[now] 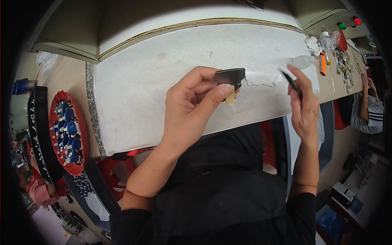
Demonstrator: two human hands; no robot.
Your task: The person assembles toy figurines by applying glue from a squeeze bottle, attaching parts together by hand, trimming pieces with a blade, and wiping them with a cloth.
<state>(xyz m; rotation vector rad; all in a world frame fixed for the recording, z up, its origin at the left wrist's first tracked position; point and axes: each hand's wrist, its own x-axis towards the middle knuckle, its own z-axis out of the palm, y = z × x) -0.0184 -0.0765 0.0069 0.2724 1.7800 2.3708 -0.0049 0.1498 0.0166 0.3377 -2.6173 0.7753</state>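
Above the white work surface (134, 94), my left hand (185, 108) grips a flat, dark plate-like piece (229, 76) with a notched right end. A small tan strip (230, 97) sticks out below it, by the thumb tip; I cannot tell whether it is attached. My right hand (305, 110) is raised to the right, apart from the piece, its fingers closed around a thin dark pen-like tool (290, 81). Motion blurs the tool's tip, which points up and left. Between the hands, a crumpled white cloth (263, 79) lies on the surface.
A translucent bottle (304, 61) lies at the right, near an orange box (322, 64) and many small metal parts (344, 69). At the left stands a scalloped red tray (83, 165) of blue-and-white pieces, beside a black tray (41, 118). Another person (369, 108) sits far right.
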